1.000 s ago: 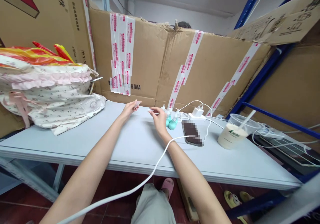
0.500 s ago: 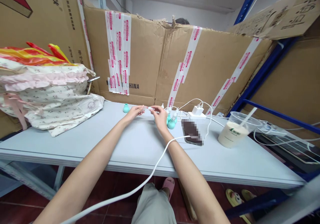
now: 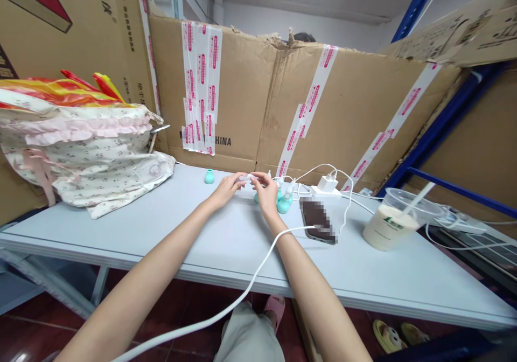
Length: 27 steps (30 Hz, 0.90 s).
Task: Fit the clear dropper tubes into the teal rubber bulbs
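My left hand (image 3: 229, 188) and my right hand (image 3: 266, 191) meet above the far middle of the grey table (image 3: 194, 232). Both pinch a small white piece (image 3: 244, 178) between their fingertips. Just right of my right hand stand a few small teal bottles with white tips (image 3: 284, 201). A single teal cap (image 3: 209, 176) sits on the table left of my left hand. A white cable (image 3: 258, 259) runs across my right wrist and off the table's front edge.
A floral fabric bundle (image 3: 89, 152) lies at the table's left end. A phone (image 3: 319, 221), a white charger on a power strip (image 3: 328, 185) and a plastic cup with a straw (image 3: 393, 224) are at right. Taped cardboard walls (image 3: 283, 98) stand behind.
My left hand moved right from the teal cap, which now stands alone, and joined my right hand on the small white piece. The camera view shifted slightly.
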Tool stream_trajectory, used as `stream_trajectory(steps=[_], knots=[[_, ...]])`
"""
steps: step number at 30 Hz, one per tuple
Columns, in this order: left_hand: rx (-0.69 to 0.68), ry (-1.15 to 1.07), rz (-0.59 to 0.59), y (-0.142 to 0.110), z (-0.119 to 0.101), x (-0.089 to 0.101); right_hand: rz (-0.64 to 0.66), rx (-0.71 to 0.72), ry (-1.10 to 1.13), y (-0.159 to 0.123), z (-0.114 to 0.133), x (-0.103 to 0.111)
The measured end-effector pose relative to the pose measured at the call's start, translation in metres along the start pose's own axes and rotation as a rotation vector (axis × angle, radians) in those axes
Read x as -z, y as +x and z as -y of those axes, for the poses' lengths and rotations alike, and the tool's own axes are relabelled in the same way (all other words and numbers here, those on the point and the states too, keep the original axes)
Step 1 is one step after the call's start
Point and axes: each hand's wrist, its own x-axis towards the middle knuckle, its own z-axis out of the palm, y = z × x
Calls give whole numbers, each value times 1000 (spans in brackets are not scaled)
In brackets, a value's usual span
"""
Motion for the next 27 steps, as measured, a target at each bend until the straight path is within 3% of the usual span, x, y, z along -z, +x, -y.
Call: stream_trajectory(steps=[6, 12, 17, 27], knots=[[-52, 95, 18, -2, 0, 0, 52, -79, 68, 3, -2, 0], [-86, 170, 33, -5, 0, 1, 79, -56, 45, 4, -5, 4], [-97, 232, 51, -9, -1, -3, 194, -39, 52, 9, -10, 12], [-102, 392, 207, -18, -16, 1, 422, 84, -127, 15, -8, 28]])
